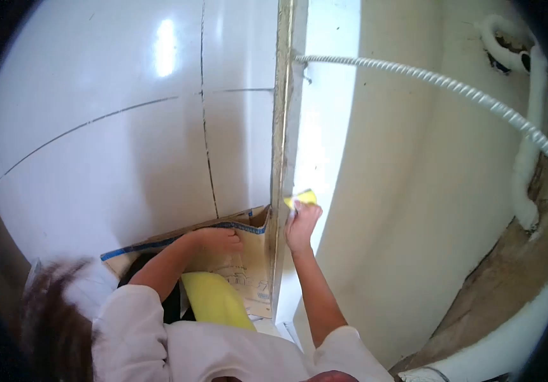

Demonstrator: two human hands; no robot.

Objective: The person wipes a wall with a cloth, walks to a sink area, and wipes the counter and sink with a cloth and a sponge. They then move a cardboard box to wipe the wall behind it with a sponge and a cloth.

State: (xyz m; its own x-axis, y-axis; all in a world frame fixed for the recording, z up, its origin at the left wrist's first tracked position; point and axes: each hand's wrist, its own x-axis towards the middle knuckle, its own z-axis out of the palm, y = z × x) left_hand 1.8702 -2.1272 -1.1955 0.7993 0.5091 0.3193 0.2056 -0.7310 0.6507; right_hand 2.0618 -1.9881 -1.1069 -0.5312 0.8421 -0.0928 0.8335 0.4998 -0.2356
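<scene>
Between the thumb and fingers of my right hand (303,230) is a small yellow sponge (306,196), raised against the narrow white wall face (326,127) just right of the brownish vertical edge. My left hand (221,240) is lower and to the left, in front of the cardboard box (251,254) near its blue-taped upper rim. Its fingers are loosely curled, with nothing visible in them. Below that hand, a yellow piece of material (216,299) lies across my lap, partly covered by my white shirt.
White tiles with dark joints (202,114) cover the left wall. A ribbed metallic hose (439,79) runs across the upper right. White pipes (528,159) stand along the far right, beside a rough brown surface (477,286).
</scene>
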